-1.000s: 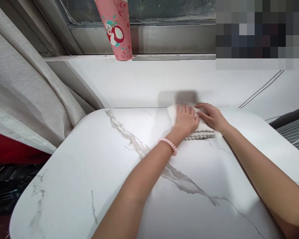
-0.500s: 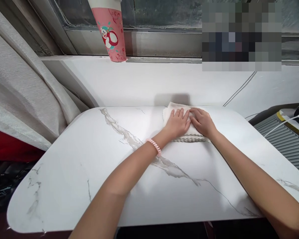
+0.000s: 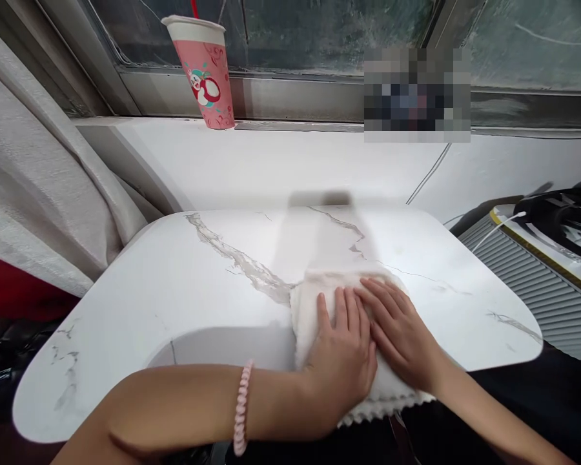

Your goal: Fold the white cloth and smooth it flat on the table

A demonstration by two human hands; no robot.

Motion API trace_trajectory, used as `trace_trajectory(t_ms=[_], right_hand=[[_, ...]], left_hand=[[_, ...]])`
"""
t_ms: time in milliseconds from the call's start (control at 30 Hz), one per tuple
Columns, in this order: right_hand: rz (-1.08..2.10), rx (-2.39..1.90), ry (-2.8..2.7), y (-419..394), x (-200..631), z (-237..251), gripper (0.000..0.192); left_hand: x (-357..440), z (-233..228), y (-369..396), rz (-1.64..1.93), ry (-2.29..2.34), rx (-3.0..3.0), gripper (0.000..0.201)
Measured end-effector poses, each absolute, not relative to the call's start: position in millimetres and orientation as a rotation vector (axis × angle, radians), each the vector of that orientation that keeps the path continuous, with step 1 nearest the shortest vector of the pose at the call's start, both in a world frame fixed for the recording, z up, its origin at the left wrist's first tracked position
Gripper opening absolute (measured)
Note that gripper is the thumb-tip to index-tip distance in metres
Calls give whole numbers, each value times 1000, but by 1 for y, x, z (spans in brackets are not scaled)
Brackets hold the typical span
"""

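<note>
A pink paper cup (image 3: 201,71) with a cartoon print stands on the white window sill (image 3: 281,161), up against the window frame (image 3: 295,97). A pale curtain (image 3: 33,174) hangs at the left. On the right, a grey ribbed unit (image 3: 537,290) sits beside a white cable (image 3: 494,229).

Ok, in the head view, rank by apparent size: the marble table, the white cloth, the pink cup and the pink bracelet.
1. marble table
2. white cloth, partly hidden under the left hand and right hand
3. pink cup, though it stands farther from the camera
4. pink bracelet
</note>
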State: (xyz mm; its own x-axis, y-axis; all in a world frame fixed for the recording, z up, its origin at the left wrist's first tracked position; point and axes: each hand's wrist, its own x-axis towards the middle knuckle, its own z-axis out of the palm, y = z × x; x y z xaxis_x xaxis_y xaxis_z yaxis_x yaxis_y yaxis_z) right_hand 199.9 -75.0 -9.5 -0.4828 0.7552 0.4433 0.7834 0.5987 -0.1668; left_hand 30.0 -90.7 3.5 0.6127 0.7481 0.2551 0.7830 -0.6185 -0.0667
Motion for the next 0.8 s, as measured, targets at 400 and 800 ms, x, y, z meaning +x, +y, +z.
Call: trace_trajectory(t_ms=[400, 800], right_hand=[[-10, -1421, -2255, -27, 159, -7, 44], [167, -1440, -2047, 153, 81, -12, 31]], left_hand=[[-9, 4, -29, -258, -1196, -2785, 57], [-75, 3, 129, -499, -1711, -2578, 45]])
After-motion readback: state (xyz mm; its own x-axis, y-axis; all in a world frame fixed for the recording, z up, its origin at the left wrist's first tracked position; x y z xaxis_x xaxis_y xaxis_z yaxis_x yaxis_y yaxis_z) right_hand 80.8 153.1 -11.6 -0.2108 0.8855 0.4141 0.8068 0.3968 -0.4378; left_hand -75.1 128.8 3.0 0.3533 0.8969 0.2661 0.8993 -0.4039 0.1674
